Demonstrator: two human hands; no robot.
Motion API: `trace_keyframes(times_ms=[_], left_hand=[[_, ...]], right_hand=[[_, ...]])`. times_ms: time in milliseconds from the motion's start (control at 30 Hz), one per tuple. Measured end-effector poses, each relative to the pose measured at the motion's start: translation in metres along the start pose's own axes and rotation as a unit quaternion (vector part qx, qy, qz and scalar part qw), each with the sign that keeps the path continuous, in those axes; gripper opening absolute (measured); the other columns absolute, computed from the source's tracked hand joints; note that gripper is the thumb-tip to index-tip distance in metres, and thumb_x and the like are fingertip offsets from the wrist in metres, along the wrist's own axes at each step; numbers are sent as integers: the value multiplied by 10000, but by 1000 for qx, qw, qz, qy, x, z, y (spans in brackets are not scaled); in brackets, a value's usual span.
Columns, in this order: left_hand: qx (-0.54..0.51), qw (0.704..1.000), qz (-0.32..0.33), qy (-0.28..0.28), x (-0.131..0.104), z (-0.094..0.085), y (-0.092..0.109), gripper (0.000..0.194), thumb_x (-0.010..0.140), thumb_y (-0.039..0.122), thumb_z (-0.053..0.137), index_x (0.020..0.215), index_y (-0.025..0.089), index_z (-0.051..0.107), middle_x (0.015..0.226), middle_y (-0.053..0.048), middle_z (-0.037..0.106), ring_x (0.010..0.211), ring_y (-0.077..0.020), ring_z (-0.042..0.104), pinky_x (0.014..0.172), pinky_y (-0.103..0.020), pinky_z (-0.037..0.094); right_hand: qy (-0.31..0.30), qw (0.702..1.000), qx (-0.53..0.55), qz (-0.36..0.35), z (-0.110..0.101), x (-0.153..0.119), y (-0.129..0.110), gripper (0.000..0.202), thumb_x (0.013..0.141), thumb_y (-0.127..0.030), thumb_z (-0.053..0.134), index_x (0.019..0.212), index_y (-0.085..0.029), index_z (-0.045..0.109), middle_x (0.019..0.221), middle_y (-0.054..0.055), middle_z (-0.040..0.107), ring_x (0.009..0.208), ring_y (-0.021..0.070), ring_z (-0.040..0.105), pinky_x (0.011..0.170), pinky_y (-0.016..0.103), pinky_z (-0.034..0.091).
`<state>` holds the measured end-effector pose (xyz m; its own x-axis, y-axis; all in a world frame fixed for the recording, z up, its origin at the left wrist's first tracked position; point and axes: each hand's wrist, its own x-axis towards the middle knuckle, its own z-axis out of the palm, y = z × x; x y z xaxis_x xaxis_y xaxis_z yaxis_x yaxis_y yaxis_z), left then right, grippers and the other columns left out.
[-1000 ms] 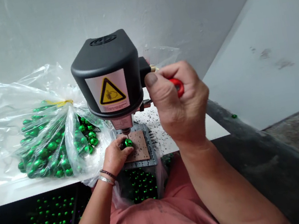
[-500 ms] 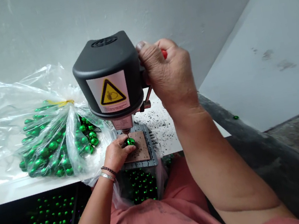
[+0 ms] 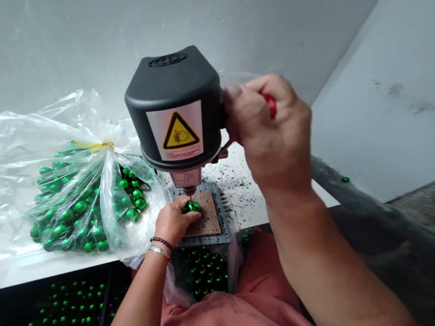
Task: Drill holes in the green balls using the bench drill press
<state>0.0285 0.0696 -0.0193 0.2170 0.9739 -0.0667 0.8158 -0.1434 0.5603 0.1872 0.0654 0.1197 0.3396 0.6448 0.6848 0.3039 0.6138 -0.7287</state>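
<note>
A black drill press (image 3: 173,93) with a yellow warning label stands at the middle of the white table. My left hand (image 3: 174,222) grips a shiny green ball (image 3: 193,206) between thumb and fingers on a brown board (image 3: 209,219). The drill bit (image 3: 190,197) points straight down at the ball's top; whether it has entered I cannot tell. My right hand (image 3: 272,129), slightly blurred, is wrapped round the press's red-knobbed feed handle (image 3: 270,105). The board lies on the grey slotted base (image 3: 223,222) of the press.
A clear plastic bag (image 3: 11,140), tied with yellow string, holds many green balls at the left. Dark shavings litter the white table (image 3: 241,181) right of the base. More green balls (image 3: 205,269) sit below the table edge, and one green piece (image 3: 345,179) lies at the right.
My right hand has come down and toward me with the feed handle. My left hand still holds the ball beneath the bit. The whole view has shifted slightly.
</note>
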Motion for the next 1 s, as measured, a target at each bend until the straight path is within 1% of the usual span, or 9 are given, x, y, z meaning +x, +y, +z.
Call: trace_keyframes(times_ms=[67,133,200,267,333,467,600,833,1000], left_hand=[[-4,1000,0,1,0,0,0,317,694,378,625,980,246,654,964,-10,679,874,-185,610,731,-254,426],[-6,1000,0,0,0,0,0,320,696,372,624,987,241,654,984,-19,673,893,-186,604,749,-255,423],[-6,1000,-1,-5,-1,0,1,303,697,362,626,971,239,660,993,-22,668,913,-186,598,770,-255,421],[-5,1000,-2,-4,-2,0,2,305,699,355,625,980,242,658,1005,-22,664,931,-187,593,788,-256,419],[-2,1000,2,2,-3,0,1,333,702,361,620,1011,239,649,1029,-29,658,944,-192,590,801,-264,417],[0,1000,9,2,-3,3,-2,330,710,376,608,1005,235,650,1032,-37,659,944,-203,593,805,-277,417],[-4,1000,12,4,-3,4,-3,346,708,386,607,1022,245,642,1047,-37,653,943,-202,594,801,-276,417],[-14,1000,-2,0,-6,2,-1,333,708,373,606,1010,238,645,1041,-38,648,942,-197,591,809,-268,418],[-12,1000,4,1,-5,3,-3,338,712,377,604,1017,235,640,1068,-39,640,967,-197,585,828,-266,416]], right_hand=[[26,998,-41,-39,-6,-22,-3,183,785,-329,516,674,-187,487,522,-56,423,476,32,371,466,196,347],[36,994,-70,-71,-11,-44,0,95,774,-244,537,700,-192,506,535,-64,447,483,23,367,472,178,351],[22,994,-56,-96,-15,-60,7,37,756,-169,545,751,-193,518,607,-58,512,530,22,416,504,174,376],[1,993,-27,-111,-16,-70,15,93,735,-118,548,787,-189,517,684,-44,551,601,31,477,567,185,412],[-5,993,-1,-116,-15,-74,21,126,721,-88,547,795,-183,512,710,-38,553,632,37,497,600,198,426],[0,993,27,-113,-13,-76,25,168,706,-53,536,813,-179,504,700,-36,532,616,42,487,588,214,415],[3,991,48,-129,-10,-79,28,186,705,-39,520,835,-172,503,699,-25,531,621,55,491,589,232,405],[36,986,92,-136,-2,-85,37,128,734,-90,498,818,-187,505,657,-29,501,638,81,503,603,267,432],[38,983,137,-113,-2,-90,44,85,754,-139,497,812,-200,505,653,-34,485,652,82,489,625,290,446]])
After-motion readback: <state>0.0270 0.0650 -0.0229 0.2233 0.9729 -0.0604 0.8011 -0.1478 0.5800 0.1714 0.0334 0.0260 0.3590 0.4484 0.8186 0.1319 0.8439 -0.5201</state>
